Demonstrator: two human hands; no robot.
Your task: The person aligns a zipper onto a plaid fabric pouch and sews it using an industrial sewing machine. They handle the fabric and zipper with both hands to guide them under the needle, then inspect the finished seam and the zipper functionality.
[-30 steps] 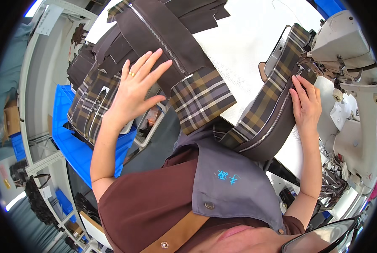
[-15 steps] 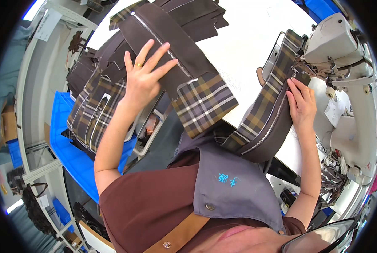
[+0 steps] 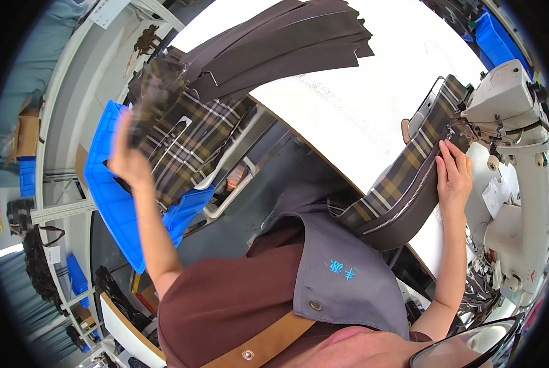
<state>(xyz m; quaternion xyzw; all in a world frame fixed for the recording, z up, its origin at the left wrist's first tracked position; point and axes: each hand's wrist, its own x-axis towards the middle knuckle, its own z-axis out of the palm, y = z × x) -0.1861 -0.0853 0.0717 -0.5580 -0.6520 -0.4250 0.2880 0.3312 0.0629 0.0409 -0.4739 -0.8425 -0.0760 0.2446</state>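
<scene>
White surface [image 3: 397, 67] left of right hand [image 3: 454, 179]; plaid panel [image 3: 403, 167] under that hand's bunched fingers, pinch unclear, likely light, limp, best held beside the zip [image 3: 398, 214]; left hand [image 3: 130, 162] blurred, grip unclear.

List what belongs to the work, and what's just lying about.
In hand, it seems: zipped plaid piece, under the right hand; sewing machine; plaid pieces by the blurred left hand; matching brown strips, untouched.

Apparently lying about: cardboard box; upper-right blue bin.

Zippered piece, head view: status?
Right hand on zippered piece, one end at sewing machine. Left hand blurred near plaid stack, grip unclear. Silver item beside the piece.
</scene>
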